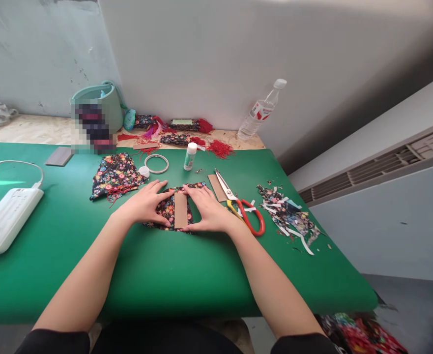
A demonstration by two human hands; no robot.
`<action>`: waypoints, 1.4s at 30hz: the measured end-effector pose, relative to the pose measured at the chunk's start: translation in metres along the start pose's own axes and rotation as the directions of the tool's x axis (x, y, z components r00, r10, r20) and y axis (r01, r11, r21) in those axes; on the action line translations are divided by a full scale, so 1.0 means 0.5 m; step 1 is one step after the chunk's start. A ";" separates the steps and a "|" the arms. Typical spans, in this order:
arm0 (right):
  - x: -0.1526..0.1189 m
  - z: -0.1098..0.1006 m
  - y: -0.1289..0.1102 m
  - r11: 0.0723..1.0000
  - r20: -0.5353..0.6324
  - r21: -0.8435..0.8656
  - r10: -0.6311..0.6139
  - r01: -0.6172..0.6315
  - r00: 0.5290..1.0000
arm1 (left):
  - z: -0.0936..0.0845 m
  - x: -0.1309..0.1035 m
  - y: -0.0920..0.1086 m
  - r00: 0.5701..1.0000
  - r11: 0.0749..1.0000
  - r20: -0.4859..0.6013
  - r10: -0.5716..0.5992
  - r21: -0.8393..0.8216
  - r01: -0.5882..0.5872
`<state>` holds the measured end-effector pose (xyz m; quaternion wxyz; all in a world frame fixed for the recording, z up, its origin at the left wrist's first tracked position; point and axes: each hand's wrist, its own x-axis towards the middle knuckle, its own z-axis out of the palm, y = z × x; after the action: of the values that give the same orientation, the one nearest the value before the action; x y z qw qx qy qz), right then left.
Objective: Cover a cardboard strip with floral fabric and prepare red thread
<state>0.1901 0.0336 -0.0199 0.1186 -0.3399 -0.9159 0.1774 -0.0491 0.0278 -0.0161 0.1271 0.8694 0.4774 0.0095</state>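
Note:
A piece of dark floral fabric (165,208) lies flat on the green table (157,275), with a tan cardboard strip (181,210) upright across its middle. My left hand (146,202) is spread at the fabric's left side, thumb and fingers touching it beside the strip. On the other side my right hand (209,209) is spread too, its fingertips at the strip's right edge and the fabric. Both hands press down rather than grip. Close to my right hand lie scissors (238,199) with red and yellow handles, partly over another cardboard piece (216,188).
A glue stick (190,157) stands behind the fabric, near a silver ring (156,163) and more floral fabric (115,174). Fabric scraps (290,214) are heaped at right. A white power strip (12,216) sits left. A water bottle (262,110) and green bucket (111,105) stand behind.

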 end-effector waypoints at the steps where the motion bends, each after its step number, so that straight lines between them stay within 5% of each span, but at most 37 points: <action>1: 0.000 0.001 0.001 1.000 0.012 0.000 0.007 -0.007 1.000 | 0.001 0.000 -0.001 1.000 1.000 -0.004 0.002 -0.001 -0.002; 24: 0.003 0.009 0.004 0.999 0.010 0.026 -0.019 0.019 1.000 | -0.008 -0.005 -0.004 1.000 0.999 0.015 -0.018 -0.033 0.018; 30: -0.002 -0.020 -0.011 0.985 -0.201 -0.164 -0.077 0.044 0.977 | -0.027 -0.003 -0.006 0.991 1.000 -0.133 0.010 -0.009 -0.012; 36: -0.012 -0.043 0.005 0.975 -0.416 -0.193 0.022 -0.111 0.909 | 0.026 0.033 0.038 0.974 0.974 -0.018 0.225 -0.024 -0.225; 39: -0.013 -0.049 0.009 0.973 -0.471 -0.164 0.067 -0.162 0.879 | 0.060 0.046 0.090 0.996 0.999 -0.077 0.041 0.030 -0.038; 42: -0.014 -0.051 0.010 0.967 -0.510 -0.155 0.097 -0.202 0.855 | 0.084 0.051 0.137 0.935 0.955 -0.214 -0.283 0.023 0.295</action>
<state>0.2069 0.0387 0.0008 0.3012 -0.4547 -0.8382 -0.0017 0.0272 0.0051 -0.0436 0.0526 0.7870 0.6108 0.0688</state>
